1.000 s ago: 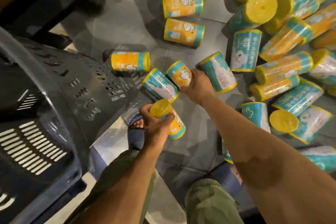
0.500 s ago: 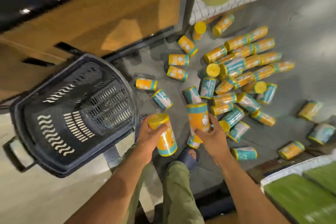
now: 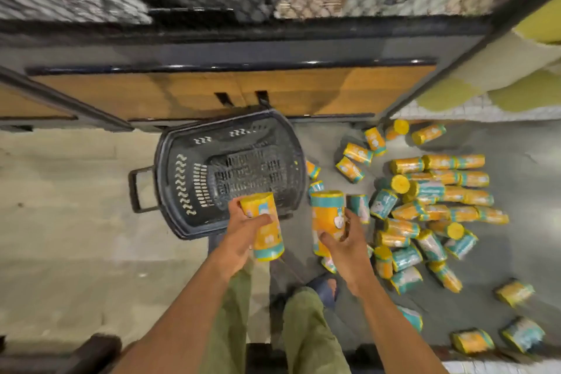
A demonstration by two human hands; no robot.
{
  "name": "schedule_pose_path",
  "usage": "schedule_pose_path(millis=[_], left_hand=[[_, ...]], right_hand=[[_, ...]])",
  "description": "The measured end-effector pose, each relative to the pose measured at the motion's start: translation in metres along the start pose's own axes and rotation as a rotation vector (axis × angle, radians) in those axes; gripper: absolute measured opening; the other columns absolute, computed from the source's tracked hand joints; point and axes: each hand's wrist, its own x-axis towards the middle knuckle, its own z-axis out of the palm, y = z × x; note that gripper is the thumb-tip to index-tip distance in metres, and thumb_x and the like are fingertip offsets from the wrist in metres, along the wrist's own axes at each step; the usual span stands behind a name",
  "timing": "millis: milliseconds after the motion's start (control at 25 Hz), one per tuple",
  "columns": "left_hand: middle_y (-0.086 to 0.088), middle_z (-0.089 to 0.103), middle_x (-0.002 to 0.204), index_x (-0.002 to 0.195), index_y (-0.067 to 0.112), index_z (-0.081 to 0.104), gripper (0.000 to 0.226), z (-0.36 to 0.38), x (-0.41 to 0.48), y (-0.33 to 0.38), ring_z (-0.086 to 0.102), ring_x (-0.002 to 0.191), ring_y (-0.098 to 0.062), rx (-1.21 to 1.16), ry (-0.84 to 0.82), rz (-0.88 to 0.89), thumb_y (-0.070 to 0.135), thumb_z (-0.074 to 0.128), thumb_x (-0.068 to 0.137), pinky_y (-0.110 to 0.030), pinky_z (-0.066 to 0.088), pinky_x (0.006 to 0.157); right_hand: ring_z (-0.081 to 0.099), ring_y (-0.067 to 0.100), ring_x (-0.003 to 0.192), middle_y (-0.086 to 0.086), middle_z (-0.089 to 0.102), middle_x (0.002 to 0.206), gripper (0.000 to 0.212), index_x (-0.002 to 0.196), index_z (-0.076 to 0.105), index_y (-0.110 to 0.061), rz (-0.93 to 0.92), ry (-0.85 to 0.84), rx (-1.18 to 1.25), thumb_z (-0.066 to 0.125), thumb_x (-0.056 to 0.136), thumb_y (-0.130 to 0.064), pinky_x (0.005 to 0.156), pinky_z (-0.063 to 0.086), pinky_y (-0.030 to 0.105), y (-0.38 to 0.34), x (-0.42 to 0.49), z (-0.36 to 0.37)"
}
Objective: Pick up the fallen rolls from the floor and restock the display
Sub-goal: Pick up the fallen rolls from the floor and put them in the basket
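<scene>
left hand point(image 3: 243, 232) fingers hold 1 yellow roll point(image 3: 268, 229) | right hand point(image 3: 344, 247) fingers hold 1 teal-banded roll point(image 3: 328, 212) | 1 black basket point(image 3: 170, 179) | floor rolls point(image 3: 425, 191) too blurred to count | labels unreadable

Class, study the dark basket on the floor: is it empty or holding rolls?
Empty: the basket shows only its bare slotted bottom and walls; nothing lies inside it.

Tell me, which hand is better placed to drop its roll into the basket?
Probably the left hand: the roll it holds overlaps the basket rim, while the right hand holds the other roll beside the basket.
</scene>
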Motion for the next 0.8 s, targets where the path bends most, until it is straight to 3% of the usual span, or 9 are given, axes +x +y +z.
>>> schedule_pose_path(millis=[120, 200, 280, 400, 560, 640, 720, 800], left_hand=[[-0.013, 0.06, 0.11, 0.115, 0.023, 0.039, 0.071, -0.068, 0.026, 0.016, 0.065, 0.092, -0.03, -0.08, 0.063, -0.026, 0.004, 0.078, 0.058, -0.057, 0.056, 0.088], [-0.011, 0.06, 0.112, 0.117, 0.021, 0.038, 0.066, -0.109, 0.052, 0.024, 0.065, 0.092, -0.028, -0.078, 0.083, -0.034, -0.003, 0.079, 0.072, -0.055, 0.056, 0.09], [-0.007, 0.063, 0.112, 0.12, 0.022, 0.04, 0.059, -0.147, 0.08, 0.029, 0.067, 0.092, -0.021, -0.068, 0.121, -0.031, -0.005, 0.076, 0.082, -0.047, 0.057, 0.085], [-0.001, 0.066, 0.115, 0.126, 0.026, 0.044, 0.06, -0.185, 0.122, 0.032, 0.069, 0.096, -0.015, -0.076, 0.139, -0.005, 0.007, 0.081, 0.083, -0.034, 0.056, 0.077], [0.006, 0.069, 0.11, 0.137, 0.024, 0.049, 0.066, -0.21, 0.185, 0.026, 0.069, 0.087, 0.001, -0.02, 0.185, 0.064, 0.014, 0.084, 0.082, -0.019, 0.054, 0.067], [0.01, 0.07, 0.102, 0.134, 0.02, 0.054, 0.065, -0.21, 0.224, 0.016, 0.068, 0.079, 0.007, -0.011, 0.24, 0.088, 0.012, 0.087, 0.078, -0.02, 0.058, 0.07], [0.017, 0.07, 0.096, 0.13, 0.023, 0.058, 0.065, -0.203, 0.27, 0.001, 0.07, 0.083, 0.003, 0.021, 0.322, 0.105, 0.017, 0.09, 0.074, -0.028, 0.06, 0.081], [0.023, 0.067, 0.093, 0.132, 0.025, 0.058, 0.066, -0.192, 0.311, -0.015, 0.069, 0.089, -0.003, 0.077, 0.373, 0.116, 0.022, 0.09, 0.073, -0.024, 0.054, 0.086]], right_hand=[[0.066, -0.012, 0.079, -0.005, 0.067, 0.105, 0.056, 0.126, 0.047, -0.02, -0.015, -0.051, -0.073, 0.078, 0.085, 0.002, 0.069, 0.053, 0.012, -0.031, 0.008, 0.069], [0.067, -0.007, 0.079, -0.005, 0.068, 0.104, 0.054, 0.126, 0.049, -0.02, 0.007, -0.094, -0.106, 0.077, 0.085, 0.002, 0.07, 0.054, 0.014, -0.045, 0.015, 0.117], [0.069, 0.0, 0.081, -0.002, 0.072, 0.104, 0.053, 0.127, 0.052, -0.021, 0.032, -0.127, -0.159, 0.078, 0.085, -0.002, 0.069, 0.055, 0.016, -0.055, 0.022, 0.166], [0.068, -0.003, 0.072, 0.004, 0.074, 0.1, 0.045, 0.121, 0.056, -0.014, 0.07, -0.151, -0.199, 0.078, 0.084, -0.002, 0.063, 0.052, 0.014, -0.065, 0.044, 0.231], [0.071, 0.01, 0.077, -0.002, 0.074, 0.095, 0.043, 0.112, 0.054, -0.019, 0.083, -0.153, -0.236, 0.08, 0.081, -0.004, 0.068, 0.053, 0.023, -0.056, 0.097, 0.306], [0.07, 0.011, 0.075, 0.002, 0.074, 0.095, 0.04, 0.11, 0.055, -0.018, 0.095, -0.17, -0.25, 0.079, 0.082, -0.003, 0.063, 0.053, 0.02, -0.044, 0.134, 0.333], [0.071, 0.009, 0.077, 0.001, 0.074, 0.096, 0.04, 0.11, 0.056, -0.021, 0.083, -0.183, -0.29, 0.08, 0.081, -0.006, 0.059, 0.051, 0.014, -0.023, 0.181, 0.356], [0.07, 0.005, 0.079, -0.006, 0.074, 0.095, 0.042, 0.111, 0.059, -0.023, 0.045, -0.2, -0.356, 0.084, 0.079, -0.015, 0.062, 0.049, 0.01, -0.001, 0.226, 0.373]])
